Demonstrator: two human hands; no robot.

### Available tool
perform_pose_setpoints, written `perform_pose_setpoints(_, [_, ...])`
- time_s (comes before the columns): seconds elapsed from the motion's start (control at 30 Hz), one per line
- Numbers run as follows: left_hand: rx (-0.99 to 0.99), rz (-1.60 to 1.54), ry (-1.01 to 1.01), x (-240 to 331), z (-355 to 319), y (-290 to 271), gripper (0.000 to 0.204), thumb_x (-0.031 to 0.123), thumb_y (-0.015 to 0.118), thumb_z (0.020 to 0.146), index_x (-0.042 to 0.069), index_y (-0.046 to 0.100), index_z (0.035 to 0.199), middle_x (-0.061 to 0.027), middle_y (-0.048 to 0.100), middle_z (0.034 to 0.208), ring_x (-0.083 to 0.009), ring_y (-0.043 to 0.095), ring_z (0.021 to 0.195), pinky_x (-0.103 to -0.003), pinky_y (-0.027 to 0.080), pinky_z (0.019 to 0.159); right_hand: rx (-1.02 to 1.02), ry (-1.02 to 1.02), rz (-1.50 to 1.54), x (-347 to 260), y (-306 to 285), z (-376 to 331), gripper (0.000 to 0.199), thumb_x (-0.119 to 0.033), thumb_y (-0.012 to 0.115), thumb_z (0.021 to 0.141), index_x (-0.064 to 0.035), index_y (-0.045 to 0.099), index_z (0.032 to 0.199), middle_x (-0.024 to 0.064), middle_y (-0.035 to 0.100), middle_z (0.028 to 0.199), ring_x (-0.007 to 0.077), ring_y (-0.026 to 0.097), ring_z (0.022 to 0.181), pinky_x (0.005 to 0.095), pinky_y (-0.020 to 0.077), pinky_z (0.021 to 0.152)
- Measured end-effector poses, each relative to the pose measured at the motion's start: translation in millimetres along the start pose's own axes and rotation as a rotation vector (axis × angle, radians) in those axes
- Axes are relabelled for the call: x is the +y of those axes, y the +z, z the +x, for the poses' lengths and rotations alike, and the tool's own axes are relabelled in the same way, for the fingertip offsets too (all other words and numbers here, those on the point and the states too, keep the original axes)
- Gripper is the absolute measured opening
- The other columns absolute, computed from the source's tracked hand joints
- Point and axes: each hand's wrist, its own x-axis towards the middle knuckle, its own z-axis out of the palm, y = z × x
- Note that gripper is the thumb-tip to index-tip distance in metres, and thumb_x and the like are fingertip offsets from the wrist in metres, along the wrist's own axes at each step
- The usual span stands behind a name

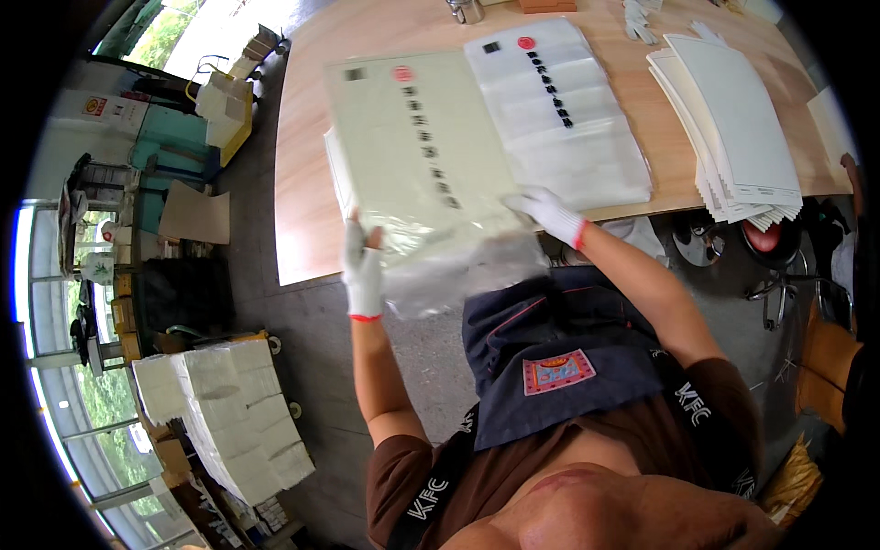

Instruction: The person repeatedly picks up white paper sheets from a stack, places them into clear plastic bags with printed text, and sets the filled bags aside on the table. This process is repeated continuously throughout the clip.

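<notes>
A clear printed plastic bag with cream paper inside lies tilted over the table's near edge. Its loose clear end hangs toward my body, crumpled and shiny. My left hand, in a white glove with a red cuff and bare fingertips, grips the bag's lower left edge. On the opposite edge, my right hand, gloved the same way, has its fingers closed on the plastic. Just right of this bag lies a stack of flat clear bags with a red round mark and dark print.
A fanned stack of large white sheets overhangs the table's right side. White gloves and a metal cup sit at the far edge of the wooden table. Wrapped white bundles stand on a cart at left; a stool is at right.
</notes>
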Motion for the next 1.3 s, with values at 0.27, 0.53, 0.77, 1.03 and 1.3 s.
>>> perform_pose_setpoints(0.27, [-0.137,1.174,-0.25,-116.6,38.8,-57.0,0.06,0.034,0.042,0.095,0.013,0.021,0.147,-0.0213,0.029,0.147,-0.0377,0.04,0.128,-0.043,0.036,0.105,0.142,0.096,-0.251,-37.4,98.8,88.1,0.048,-0.044,0.06,0.082,0.0028,0.062,0.094,0.0207,0.065,0.086,0.0308,0.064,0.077,0.0381,0.0483,0.069])
perform_pose_setpoints(0.53, [-0.05,1.57,-0.11,-66.1,59.5,-5.5,0.068,0.028,0.056,0.084,0.01,0.029,0.144,-0.0193,0.026,0.149,-0.0384,0.028,0.136,-0.048,0.024,0.111,-0.362,0.267,0.174,-1.3,66.6,-51.8,0.024,-0.022,0.067,0.078,-0.004,0.066,0.094,0.0042,0.067,0.08,0.0074,0.057,0.058,0.0211,0.0432,0.048])
perform_pose_setpoints(0.77, [-0.405,0.681,0.345,-13.6,31.4,241.6,0.026,0.027,0.066,0.078,0.017,0.065,0.103,-0.01,0.064,0.108,-0.0296,0.057,0.099,-0.04,0.046,0.085,-0.186,0.235,0.246,32.5,21.6,-102.5,0.023,-0.024,0.062,0.086,-0.0041,0.063,0.097,0.0029,0.065,0.078,0.0076,0.057,0.06,0.0212,0.0457,0.051])
perform_pose_setpoints(1.03, [-0.693,0.604,0.346,-31.0,64.5,313.6,0.023,0.028,0.061,0.079,0.009,0.068,0.089,-0.0161,0.064,0.096,-0.0335,0.059,0.092,-0.039,0.045,0.081,0.075,0.103,0.362,24.2,-34.3,-138.3,0.022,-0.025,0.062,0.087,-0.0048,0.061,0.096,0.0018,0.066,0.082,0.0087,0.06,0.066,0.0226,0.048,0.057])
perform_pose_setpoints(1.3, [-0.689,0.523,0.415,18.2,78.5,312.9,0.021,0.025,0.054,0.09,0.007,0.062,0.084,-0.0122,0.064,0.09,-0.0259,0.061,0.087,-0.035,0.046,0.078,0.507,0.073,0.461,-6.7,-121.1,-30.3,0.034,-0.038,0.055,0.089,-0.0096,0.066,0.104,0.0099,0.068,0.088,0.0259,0.065,0.074,0.0379,0.0503,0.066])
